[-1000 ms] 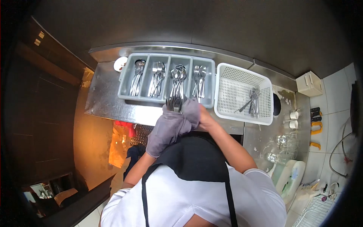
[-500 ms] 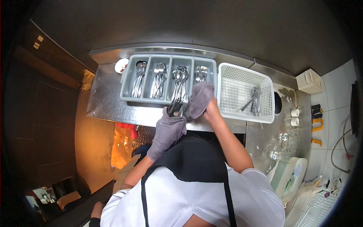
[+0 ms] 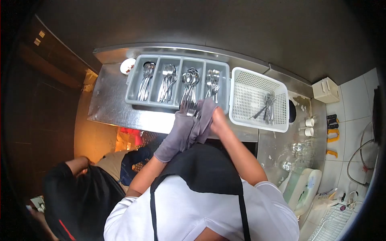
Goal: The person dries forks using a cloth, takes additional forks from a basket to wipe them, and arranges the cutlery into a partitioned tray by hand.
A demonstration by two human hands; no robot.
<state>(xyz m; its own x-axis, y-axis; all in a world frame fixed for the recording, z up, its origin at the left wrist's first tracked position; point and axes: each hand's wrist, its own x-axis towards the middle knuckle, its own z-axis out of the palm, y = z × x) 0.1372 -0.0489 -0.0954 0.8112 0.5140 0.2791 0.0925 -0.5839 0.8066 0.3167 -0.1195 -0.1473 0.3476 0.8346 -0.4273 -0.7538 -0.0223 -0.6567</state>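
Observation:
My left hand (image 3: 179, 130), covered by a grey cloth, is closed round a bunch of forks (image 3: 188, 107) just in front of the cutlery tray (image 3: 136, 101). My right hand (image 3: 213, 118) presses a grey cloth (image 3: 203, 126) against the same bunch; its fingers are hidden by the cloth. The grey tray has compartments with ladle-like spoons (image 3: 148, 72), forks (image 3: 167, 82), spoons (image 3: 190, 78) and small forks (image 3: 213, 78). To its right stands a white perforated basket (image 3: 249, 100) with a few utensils (image 3: 268, 110) at its right side.
A small white bowl (image 3: 127, 66) sits left of the tray. Two white cups (image 3: 309, 127) and several glasses (image 3: 295, 154) stand on the wet counter at right. Another person in black (image 3: 84, 201) is close at the lower left. The counter edge (image 3: 148, 128) runs before me.
My right hand moved up to the right compartment, then back to the bunch; the small forks there lie differently. A person in black has come into view at the lower left.

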